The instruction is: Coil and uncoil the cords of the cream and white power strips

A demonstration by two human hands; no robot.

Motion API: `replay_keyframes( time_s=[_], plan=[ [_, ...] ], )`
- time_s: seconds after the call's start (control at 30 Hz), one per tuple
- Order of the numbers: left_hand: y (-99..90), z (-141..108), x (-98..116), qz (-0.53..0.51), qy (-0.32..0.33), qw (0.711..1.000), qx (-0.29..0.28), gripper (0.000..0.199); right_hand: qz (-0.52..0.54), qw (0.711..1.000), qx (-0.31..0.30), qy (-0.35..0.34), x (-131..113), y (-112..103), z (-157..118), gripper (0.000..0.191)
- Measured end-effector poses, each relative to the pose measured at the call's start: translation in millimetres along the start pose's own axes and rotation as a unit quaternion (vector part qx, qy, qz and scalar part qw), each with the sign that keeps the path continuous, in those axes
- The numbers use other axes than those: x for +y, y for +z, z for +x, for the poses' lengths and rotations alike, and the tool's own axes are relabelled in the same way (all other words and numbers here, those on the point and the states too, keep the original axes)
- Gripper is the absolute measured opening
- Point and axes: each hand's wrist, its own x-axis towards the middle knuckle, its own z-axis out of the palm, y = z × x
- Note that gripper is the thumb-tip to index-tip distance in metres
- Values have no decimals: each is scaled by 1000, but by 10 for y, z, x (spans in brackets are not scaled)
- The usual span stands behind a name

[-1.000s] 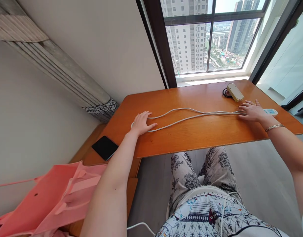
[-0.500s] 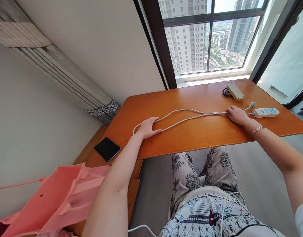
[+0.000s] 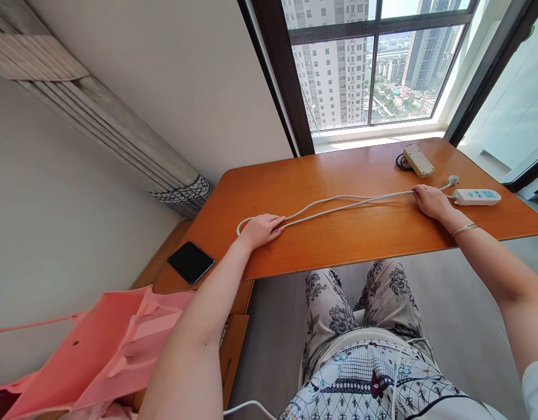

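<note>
A white cable (image 3: 334,205) lies stretched across the orange-brown table in a long, narrow double strand. At its looped left end, my left hand (image 3: 261,230) rests over the strands, its fingers closed round them. My right hand (image 3: 430,201) is closed on the cable near its other end, beside the plug (image 3: 453,181) and the white power strip (image 3: 477,197). The strip lies flat on the table, just right of my right hand.
A beige adapter (image 3: 419,161) with a coiled black cord lies at the back right of the table (image 3: 339,248). A black tablet (image 3: 191,263) sits at the left edge, above an open pink bag (image 3: 107,344). A window is behind the table.
My right hand has moved slightly right, and the plug and strip have shifted with it. The cable strands are straighter and closer together. My left hand's fingers have drawn in.
</note>
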Motion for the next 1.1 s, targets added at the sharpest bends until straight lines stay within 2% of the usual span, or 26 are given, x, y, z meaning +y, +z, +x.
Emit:
replay_keyframes(
  time_s=[0.17, 0.3, 0.4, 0.5, 0.57, 0.8, 0.97, 1.1],
  plan=[
    [29, 8, -46, 54, 11, 997, 52, 43, 3, 999, -12, -42, 50, 49, -22, 38],
    [-13, 27, -12, 118, -56, 990, 57, 49, 4, 998, -11, -54, 77, 56, -44, 36],
    [-42, 56, 15, 135, -124, 983, 32, 47, 9, 998, -21, -54, 83, 44, -55, 38],
    [-61, 83, 8, 131, -184, 974, -29, 46, 19, 998, -29, -45, 112, 41, -55, 39],
    [-75, 86, -22, 125, -203, 969, -59, 45, 21, 999, -31, -36, 159, 54, -54, 40],
    [-102, 11, -134, 57, -196, 977, -56, 46, -5, 1000, -8, -9, 474, 160, -65, 46],
    [-73, -15, -113, 17, -191, 980, -50, 43, -52, 997, -55, 9, 615, 163, -63, 54],
    [-78, -51, -130, -14, -156, 988, -2, 36, -72, 995, -61, 25, 621, 124, -67, 59]
  ],
)
